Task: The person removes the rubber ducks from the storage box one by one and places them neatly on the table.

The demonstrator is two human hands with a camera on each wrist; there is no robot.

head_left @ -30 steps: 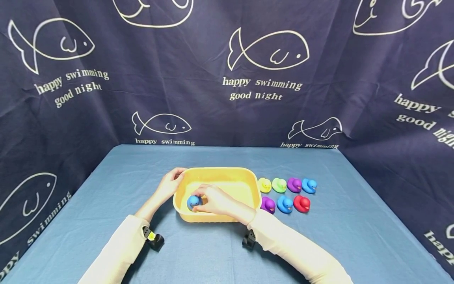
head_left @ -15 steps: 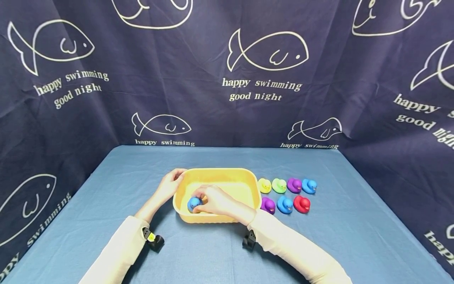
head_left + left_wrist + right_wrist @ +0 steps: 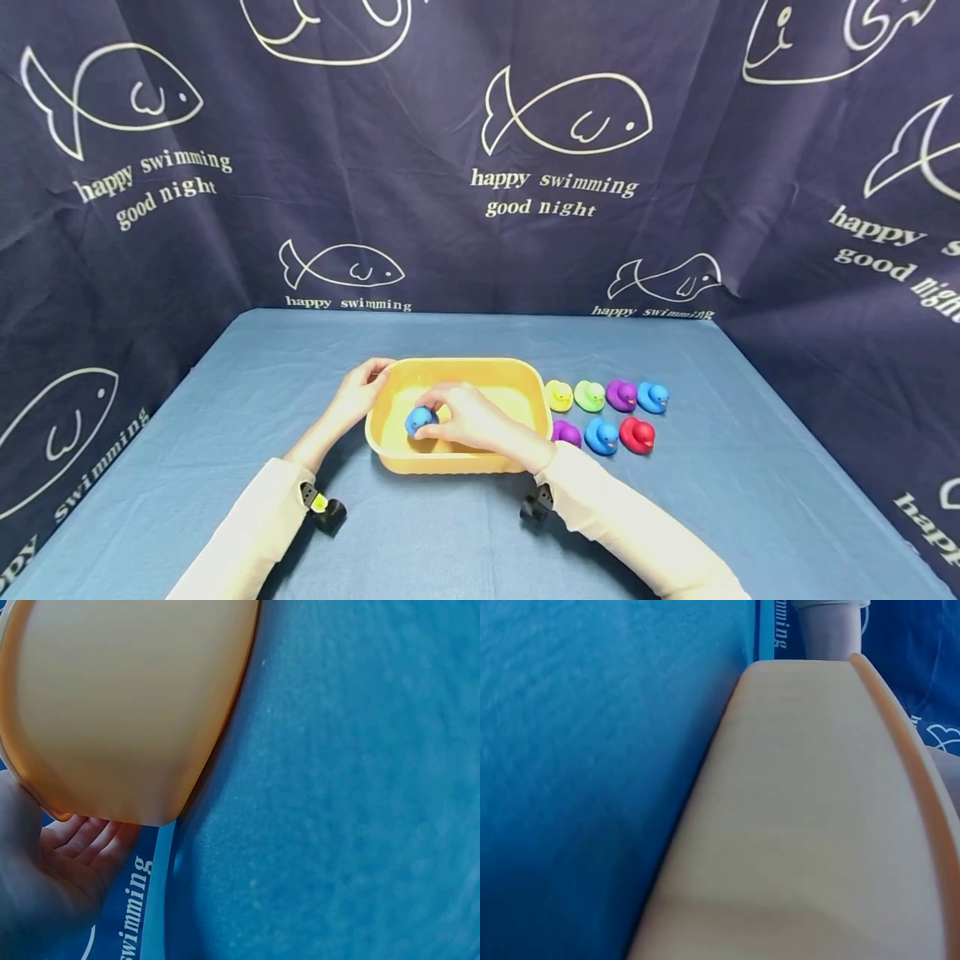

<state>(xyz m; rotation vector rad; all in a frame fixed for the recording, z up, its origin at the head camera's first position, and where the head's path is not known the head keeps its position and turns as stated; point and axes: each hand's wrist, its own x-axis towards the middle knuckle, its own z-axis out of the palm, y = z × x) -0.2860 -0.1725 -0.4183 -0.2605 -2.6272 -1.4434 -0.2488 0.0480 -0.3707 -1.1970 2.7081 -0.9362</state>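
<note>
A yellow plastic tub [image 3: 450,464] sits on the blue cloth in the middle of the head view. At its left end my left hand [image 3: 358,393] grips the rim; the left wrist view has the same hand [image 3: 56,874] with the fingers spread behind the tub's end wall [image 3: 124,712]. Inside the tub, toward the left, my right hand [image 3: 468,417] pinches a blue rubber duck [image 3: 419,423] between thumb and fingers. From the right wrist, the tub's outer wall [image 3: 787,817] fills much of the picture and hides the duck.
Right of the tub, rubber ducks stand in two rows. The back row has yellow [image 3: 558,396], light green [image 3: 589,396], purple [image 3: 622,396] and blue [image 3: 653,397] ones. In front are purple [image 3: 567,432], blue [image 3: 602,436] and red [image 3: 637,435] ones. A dark fish-print curtain [image 3: 435,183] hangs behind.
The right hand and the blue duck in it have shifted a little to the right and back inside the tub. My left hand stays at the tub's left end.
</note>
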